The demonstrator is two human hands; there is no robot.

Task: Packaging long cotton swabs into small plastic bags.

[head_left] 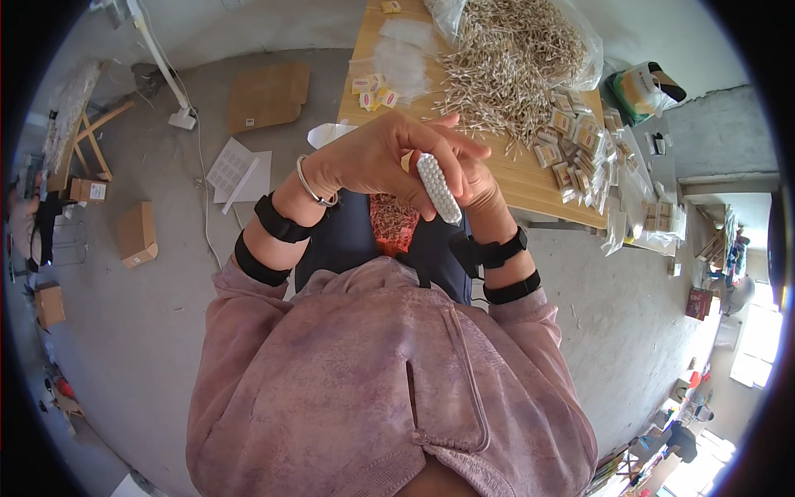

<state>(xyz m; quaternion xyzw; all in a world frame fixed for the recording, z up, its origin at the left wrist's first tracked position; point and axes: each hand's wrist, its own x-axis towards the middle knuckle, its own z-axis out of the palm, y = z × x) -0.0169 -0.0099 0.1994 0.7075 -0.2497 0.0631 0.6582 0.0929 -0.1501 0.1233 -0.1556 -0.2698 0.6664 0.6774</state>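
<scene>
A tight bundle of cotton swabs, white tips facing up, is between my two hands above my lap. My left hand curls over it, thumb and fingers closed on its left side. On the other side, my right hand presses against the bundle; its fingers are partly hidden behind the left ones. Between my legs lies a red bag or cloth with loose swabs on it. Just ahead, a large heap of loose cotton swabs spreads over the wooden table, partly inside a clear plastic bag.
Packed swab packets pile up at the table's right edge. Small yellow-and-white cards and clear plastic sleeves lie on its left. Flattened cardboard, a printed sheet and a carton rest on the floor.
</scene>
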